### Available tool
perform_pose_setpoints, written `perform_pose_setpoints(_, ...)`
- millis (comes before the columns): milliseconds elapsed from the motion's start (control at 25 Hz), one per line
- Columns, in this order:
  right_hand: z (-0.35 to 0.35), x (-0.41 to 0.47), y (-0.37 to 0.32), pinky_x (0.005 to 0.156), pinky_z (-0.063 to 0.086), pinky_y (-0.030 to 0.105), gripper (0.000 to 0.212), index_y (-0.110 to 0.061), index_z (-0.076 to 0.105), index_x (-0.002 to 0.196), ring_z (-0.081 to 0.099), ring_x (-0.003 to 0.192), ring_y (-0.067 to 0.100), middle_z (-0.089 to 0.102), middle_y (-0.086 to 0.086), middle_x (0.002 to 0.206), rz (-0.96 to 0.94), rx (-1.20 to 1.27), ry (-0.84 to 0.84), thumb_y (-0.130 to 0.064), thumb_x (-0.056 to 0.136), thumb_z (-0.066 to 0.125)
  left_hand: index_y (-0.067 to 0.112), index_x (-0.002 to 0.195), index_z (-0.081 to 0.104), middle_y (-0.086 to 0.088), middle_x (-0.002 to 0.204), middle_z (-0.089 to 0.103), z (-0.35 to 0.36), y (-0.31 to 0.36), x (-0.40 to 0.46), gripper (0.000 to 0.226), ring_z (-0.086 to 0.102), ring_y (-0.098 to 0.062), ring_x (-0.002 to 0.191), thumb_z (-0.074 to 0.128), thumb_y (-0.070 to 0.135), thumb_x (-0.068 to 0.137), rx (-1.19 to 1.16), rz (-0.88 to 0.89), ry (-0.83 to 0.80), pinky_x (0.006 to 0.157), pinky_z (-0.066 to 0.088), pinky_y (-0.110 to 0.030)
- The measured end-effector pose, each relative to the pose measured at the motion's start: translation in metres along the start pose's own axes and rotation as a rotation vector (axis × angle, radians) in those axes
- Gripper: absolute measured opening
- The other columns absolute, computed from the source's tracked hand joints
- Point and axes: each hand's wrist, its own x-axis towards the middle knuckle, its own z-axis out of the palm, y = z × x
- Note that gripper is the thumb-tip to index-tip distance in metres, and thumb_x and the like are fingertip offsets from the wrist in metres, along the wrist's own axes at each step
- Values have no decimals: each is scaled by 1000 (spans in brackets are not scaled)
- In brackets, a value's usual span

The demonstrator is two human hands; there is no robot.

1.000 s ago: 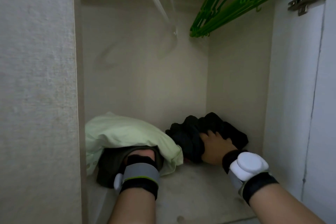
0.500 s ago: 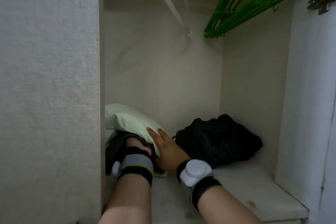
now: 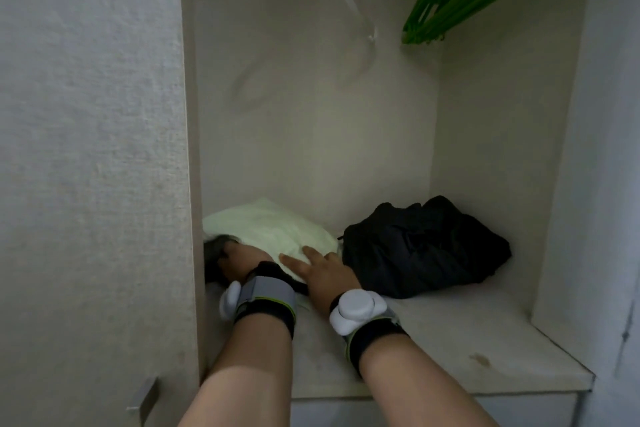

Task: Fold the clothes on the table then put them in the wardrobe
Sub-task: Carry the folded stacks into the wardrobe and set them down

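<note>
Hands (image 3: 284,265) on pale green garment (image 3: 273,229), black garment (image 3: 422,250) beside it

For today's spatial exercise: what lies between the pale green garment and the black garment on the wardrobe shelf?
In the head view, only the right hand lies there, its fingers resting on the pale green garment, beside the black garment.

The pale wardrobe shelf (image 3: 450,340) carries a light-green garment (image 3: 270,229) and a black garment (image 3: 422,246).
</note>
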Motion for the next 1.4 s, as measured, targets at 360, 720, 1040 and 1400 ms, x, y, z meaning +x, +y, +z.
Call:
perform_pose_setpoints(360, -16, -13, 33, 101, 31, 53, 56, -22, 58, 125, 39, 132, 36, 43, 17, 143, 552, 151, 750, -40, 75, 45, 29, 149, 19, -2, 160, -4, 16, -10, -25, 67, -4, -27, 147, 41, 47, 89, 1208, 702, -227, 113, -10, -58)
perform_pose_setpoints(720, -14, -24, 55, 111, 11, 61, 61, -29, 40, 136, 27, 134, 40, 33, 17, 145, 838, 8, 15, -61, 84, 41, 34, 150, 5, -6, 159, -11, 15, -25, -19, 79, -15, -34, 145, 36, 66, 85, 1439, 524, -281, 110, -9, -63)
perform_pose_setpoints(1040, -11, -25, 54, 111, 9, 62, 57, -31, 40, 133, 25, 133, 39, 33, 15, 143, 867, 66, 21, -57, 82, 46, 35, 150, 6, -7, 159, -13, 13, -26, -15, 79, -18, -36, 144, 39, 66, 85, 1419, 513, -217, 112, -5, -63)
perform_pose_setpoints(1400, -19, -30, 48, 112, 0, 62, 66, -33, 25, 144, 10, 142, 42, 13, 21, 155, 846, 193, 37, -56, 85, 43, 26, 151, 6, -8, 159, -9, 15, -13, -46, 81, -11, -34, 145, 47, 52, 85, 1291, 529, -299, 114, -7, -55)
